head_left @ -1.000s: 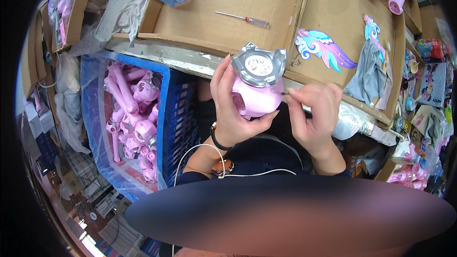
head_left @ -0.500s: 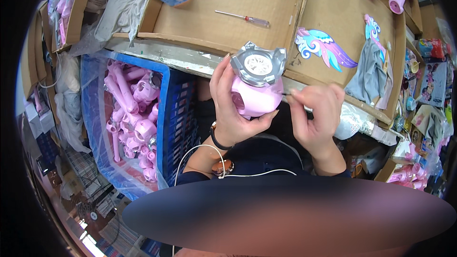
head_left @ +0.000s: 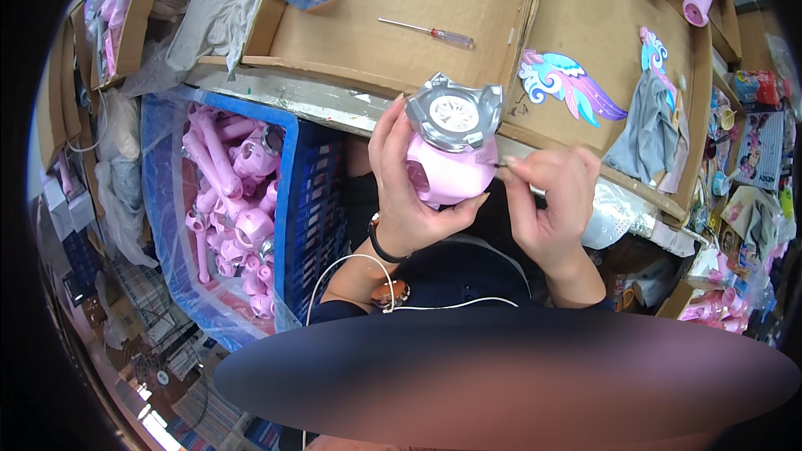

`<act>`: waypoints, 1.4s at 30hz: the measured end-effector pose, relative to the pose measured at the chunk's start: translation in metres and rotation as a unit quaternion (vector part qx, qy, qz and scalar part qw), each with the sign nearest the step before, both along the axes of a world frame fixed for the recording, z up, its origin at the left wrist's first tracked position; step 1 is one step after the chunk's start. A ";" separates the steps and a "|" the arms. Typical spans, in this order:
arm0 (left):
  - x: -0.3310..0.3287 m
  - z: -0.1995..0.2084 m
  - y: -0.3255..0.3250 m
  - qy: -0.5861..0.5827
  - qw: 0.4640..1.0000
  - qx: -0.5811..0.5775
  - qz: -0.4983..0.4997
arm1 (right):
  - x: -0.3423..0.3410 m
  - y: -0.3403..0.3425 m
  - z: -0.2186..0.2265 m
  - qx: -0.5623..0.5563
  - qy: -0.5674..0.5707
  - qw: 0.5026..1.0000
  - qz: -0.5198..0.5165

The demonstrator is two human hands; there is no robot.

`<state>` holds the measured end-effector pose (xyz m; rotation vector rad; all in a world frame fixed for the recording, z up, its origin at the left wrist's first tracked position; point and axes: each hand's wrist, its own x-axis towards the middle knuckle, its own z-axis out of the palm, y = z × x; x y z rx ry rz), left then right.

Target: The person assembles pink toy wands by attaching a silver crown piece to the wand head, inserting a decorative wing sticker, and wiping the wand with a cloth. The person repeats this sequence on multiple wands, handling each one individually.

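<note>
A pink plastic piece (head_left: pixel 451 177) is held by the left hand (head_left: pixel 409 217) just in front of the near edge of the surface (head_left: pixel 342 108). The left grip is closed around its left side and underside, with the thumb laid along the bottom. The piece is topped by a grey, pointed collar (head_left: pixel 428 131), in which a patterned silver disc (head_left: pixel 453 114) is set, and a dark opening is seen at its lower left. At its right side, a thin item (head_left: pixel 500 164) is pinched between the thumb and forefinger of the right hand (head_left: pixel 555 200); that grip is drawn nearly together, and what the item is cannot be told, nor whether the piece is touched by it. Beyond the hands, a screwdriver (head_left: pixel 449 37) is laid in a cardboard tray (head_left: pixel 351 54). To the right, a wing-shaped cutout (head_left: pixel 568 88) is placed near a grey cloth (head_left: pixel 642 138). To the left, a blue basket (head_left: pixel 290 150) lined with plastic film is filled with pink parts (head_left: pixel 251 230).
</note>
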<state>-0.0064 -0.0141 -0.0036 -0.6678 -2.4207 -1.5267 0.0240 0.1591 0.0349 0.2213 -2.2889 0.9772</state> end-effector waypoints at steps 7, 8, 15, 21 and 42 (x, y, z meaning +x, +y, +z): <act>0.000 0.001 0.000 0.010 1.000 -0.008 0.001 | 0.000 0.001 0.000 0.007 -0.011 1.000 -0.008; 0.000 0.001 0.001 0.008 1.000 -0.005 0.001 | 0.000 0.001 0.000 0.003 -0.014 1.000 0.000; -0.001 0.001 0.000 0.009 1.000 -0.008 0.001 | 0.000 0.001 0.001 -0.008 0.009 1.000 0.009; -0.001 0.001 0.000 0.001 1.000 -0.005 0.000 | -0.001 0.001 0.001 -0.003 -0.010 1.000 -0.016; 0.000 -0.002 -0.001 -0.004 1.000 0.004 -0.006 | -0.001 -0.001 0.000 -0.004 -0.018 1.000 -0.012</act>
